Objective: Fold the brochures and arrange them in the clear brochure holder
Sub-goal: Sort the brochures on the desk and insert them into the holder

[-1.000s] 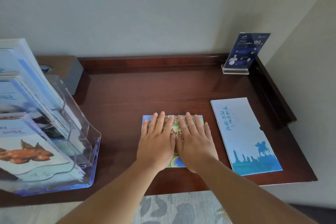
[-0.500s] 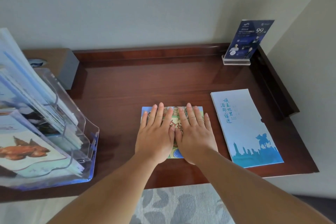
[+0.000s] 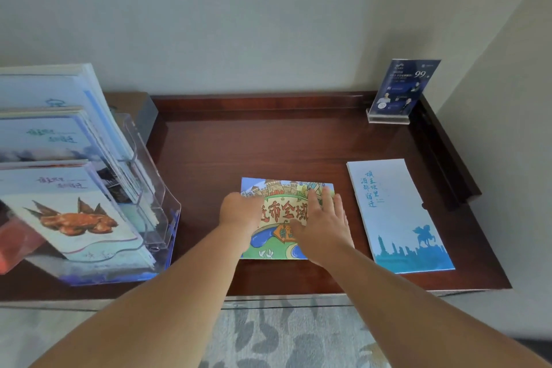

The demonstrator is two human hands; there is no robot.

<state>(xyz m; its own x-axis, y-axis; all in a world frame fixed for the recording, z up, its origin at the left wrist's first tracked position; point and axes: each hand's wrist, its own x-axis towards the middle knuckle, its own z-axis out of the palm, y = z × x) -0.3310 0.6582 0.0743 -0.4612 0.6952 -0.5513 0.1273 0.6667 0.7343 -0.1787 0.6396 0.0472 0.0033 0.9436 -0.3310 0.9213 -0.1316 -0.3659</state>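
Colourful cartoon brochure (image 3: pixel 283 212) lies flat near the near edge of the dark wooden desk (image 3: pixel 268 143). At its left edge the left hand (image 3: pixel 240 212) curls its fingers round the paper. The right hand (image 3: pixel 324 227) presses flat, fingers spread, on its right half. A blue brochure (image 3: pixel 397 212) lies just right; the filled clear brochure holder (image 3: pixel 158 188) stands far left. Patterned carpet (image 3: pixel 283 331) lies below.

on desk (image 3: pixel 268 143): brochure holder (image 3: pixel 162 188) at left, middle brochure (image 3: pixel 283 212) centre front, second brochure (image 3: pixel 397 218) just right of it, sign stand (image 3: pixel 403 89) back right corner.
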